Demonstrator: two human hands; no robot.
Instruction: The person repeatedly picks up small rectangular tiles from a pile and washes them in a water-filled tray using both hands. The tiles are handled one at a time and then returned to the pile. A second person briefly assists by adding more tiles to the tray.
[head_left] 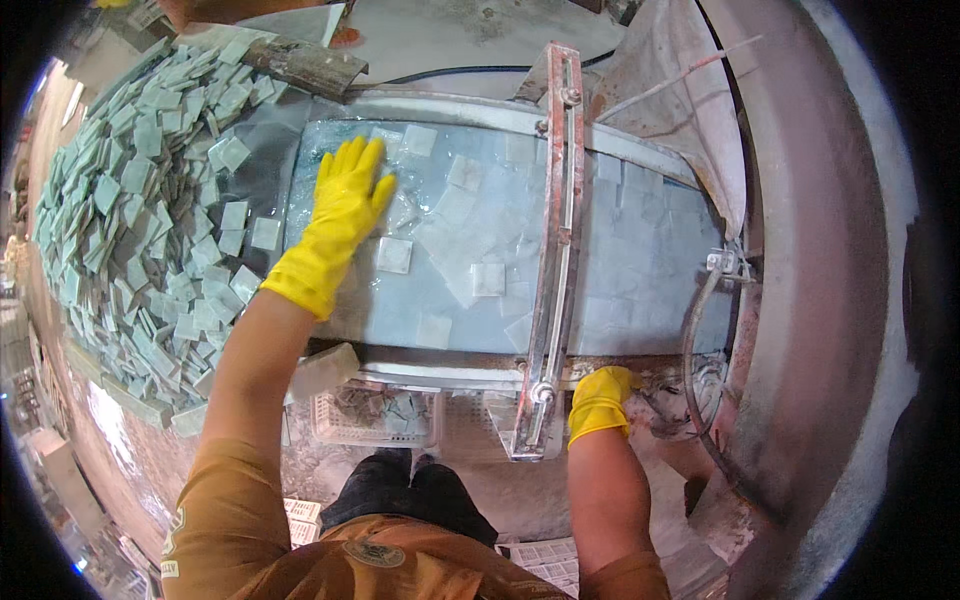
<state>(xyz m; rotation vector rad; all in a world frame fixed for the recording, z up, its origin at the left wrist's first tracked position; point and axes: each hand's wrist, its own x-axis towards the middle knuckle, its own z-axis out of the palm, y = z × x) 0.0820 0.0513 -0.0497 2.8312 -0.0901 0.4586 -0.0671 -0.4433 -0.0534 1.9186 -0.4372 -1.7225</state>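
My left hand (352, 190), in a yellow rubber glove, lies with its fingers stretched out over the far left part of a wet, pale blue belt-like surface (640, 315). Around it are thin, square, pale green tiles; one tile (394, 255) sits just right of the glove's cuff, and another tile (488, 280) farther right. Milky water covers several tiles. My right hand (602, 398), also gloved in yellow, rests at the near rail (450, 376), right of a metal crossbar (560, 230). Its fingers are curled there, and what they hold, if anything, is hidden.
A large heap of pale green tiles (140, 230) stands at the left end. The slotted crossbar spans the surface front to back. Below the near rail is a white plastic basket (435, 420) with broken pieces. A hose (692, 330) curves down at the right.
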